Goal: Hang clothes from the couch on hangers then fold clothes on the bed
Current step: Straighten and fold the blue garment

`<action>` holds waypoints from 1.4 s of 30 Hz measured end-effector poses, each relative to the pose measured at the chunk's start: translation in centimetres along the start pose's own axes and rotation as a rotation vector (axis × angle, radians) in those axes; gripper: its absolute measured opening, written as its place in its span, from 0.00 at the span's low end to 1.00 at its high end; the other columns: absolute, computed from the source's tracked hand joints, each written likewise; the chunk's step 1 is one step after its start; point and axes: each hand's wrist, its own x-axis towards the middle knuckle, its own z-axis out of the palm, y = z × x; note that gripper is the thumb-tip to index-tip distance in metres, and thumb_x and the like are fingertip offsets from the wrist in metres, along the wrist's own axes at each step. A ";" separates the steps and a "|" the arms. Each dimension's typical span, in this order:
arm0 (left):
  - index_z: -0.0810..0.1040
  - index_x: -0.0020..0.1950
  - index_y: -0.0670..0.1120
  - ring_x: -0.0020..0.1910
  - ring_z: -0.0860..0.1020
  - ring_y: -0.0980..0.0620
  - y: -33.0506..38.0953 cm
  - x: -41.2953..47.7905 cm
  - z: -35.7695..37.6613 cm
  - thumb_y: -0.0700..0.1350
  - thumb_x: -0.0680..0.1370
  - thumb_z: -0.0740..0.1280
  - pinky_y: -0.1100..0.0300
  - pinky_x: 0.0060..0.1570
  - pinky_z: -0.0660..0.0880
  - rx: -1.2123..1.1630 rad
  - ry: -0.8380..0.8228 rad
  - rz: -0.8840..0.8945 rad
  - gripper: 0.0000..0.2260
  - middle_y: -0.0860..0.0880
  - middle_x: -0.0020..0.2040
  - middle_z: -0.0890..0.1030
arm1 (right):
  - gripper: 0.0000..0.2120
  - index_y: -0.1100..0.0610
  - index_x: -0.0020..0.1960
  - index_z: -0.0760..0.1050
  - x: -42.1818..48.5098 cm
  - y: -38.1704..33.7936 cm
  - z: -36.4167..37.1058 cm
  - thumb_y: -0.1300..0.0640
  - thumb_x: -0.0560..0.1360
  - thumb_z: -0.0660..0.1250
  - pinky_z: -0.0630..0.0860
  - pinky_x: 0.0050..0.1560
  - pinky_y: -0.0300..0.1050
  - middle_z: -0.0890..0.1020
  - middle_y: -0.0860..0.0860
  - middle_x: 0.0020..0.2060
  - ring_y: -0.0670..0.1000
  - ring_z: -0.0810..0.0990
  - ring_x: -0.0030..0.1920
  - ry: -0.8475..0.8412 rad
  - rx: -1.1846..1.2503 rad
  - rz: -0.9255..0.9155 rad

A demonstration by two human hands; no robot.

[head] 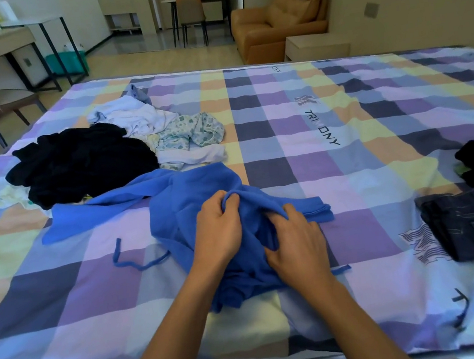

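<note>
Our left hand [219,231] and right hand [296,244] clench the blue garment [173,213]; jeans [470,224] right of it are folded, pile [79,163] beyond unfolded.

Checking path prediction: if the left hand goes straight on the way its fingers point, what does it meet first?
More of the blue garment that the left hand grips. Past its far edge, probably the floral-print garment, though depth is unclear.

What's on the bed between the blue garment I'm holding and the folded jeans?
Nothing: in the head view, only bare checked sheet separates the blue garment from the folded jeans.
</note>
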 end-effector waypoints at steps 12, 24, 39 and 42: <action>0.75 0.38 0.49 0.37 0.76 0.51 -2.9 0.6 -1.0 0.46 0.80 0.63 0.52 0.39 0.71 0.285 -0.061 0.066 0.11 0.51 0.34 0.77 | 0.01 0.45 0.42 0.81 0.2 1.2 -1.2 0.49 0.72 0.71 0.71 0.56 0.35 0.73 0.45 0.54 0.47 0.76 0.59 0.070 0.760 -0.015; 0.70 0.38 0.48 0.35 0.72 0.51 -3.1 2.2 -3.9 0.63 0.77 0.66 0.53 0.37 0.66 0.431 0.075 0.157 0.20 0.55 0.33 0.73 | 0.24 0.55 0.52 0.80 0.7 2.5 -6.7 0.41 0.65 0.81 0.63 0.57 0.52 0.71 0.58 0.49 0.58 0.66 0.52 0.074 1.617 0.047; 0.70 0.54 0.54 0.49 0.75 0.54 3.1 -4.8 -0.3 0.57 0.70 0.73 0.50 0.46 0.75 0.382 -0.004 0.345 0.18 0.59 0.49 0.74 | 0.09 0.59 0.46 0.71 -0.2 -1.4 -8.1 0.62 0.84 0.58 0.77 0.36 0.36 0.81 0.51 0.35 0.46 0.79 0.36 0.073 1.540 0.214; 0.71 0.52 0.56 0.49 0.75 0.57 4.0 -5.8 -0.2 0.62 0.69 0.68 0.57 0.47 0.73 0.280 0.065 0.269 0.17 0.59 0.49 0.75 | 0.09 0.57 0.45 0.72 -0.5 -1.5 -7.9 0.59 0.84 0.60 0.72 0.32 0.38 0.76 0.55 0.35 0.54 0.72 0.34 0.128 1.419 0.189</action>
